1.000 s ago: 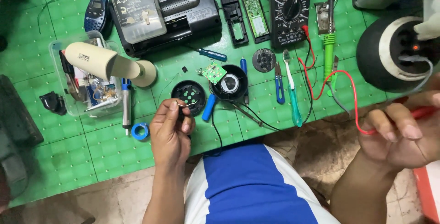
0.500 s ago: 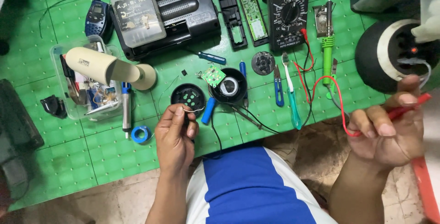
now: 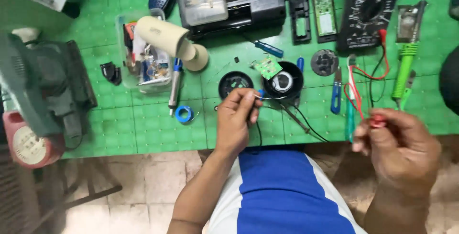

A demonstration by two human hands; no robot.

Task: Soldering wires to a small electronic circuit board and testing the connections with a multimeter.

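Both hands have shifted: left hand [image 3: 235,119] now pinches a thin wire [image 3: 267,98] beside the black round part [image 3: 235,83]; right hand [image 3: 399,145], drawn nearer, grips a red probe [image 3: 377,120].

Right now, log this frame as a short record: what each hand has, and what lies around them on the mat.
surface: green gridded mat
left hand: pinches a thin pale wire end, fingers closed on it
right hand: grips a red probe with a red lead
near left hand: round black ribbed disc, black cup-shaped housing, small green circuit board
also on the mat: black dial multimeter, green-handled soldering iron, blue tape roll
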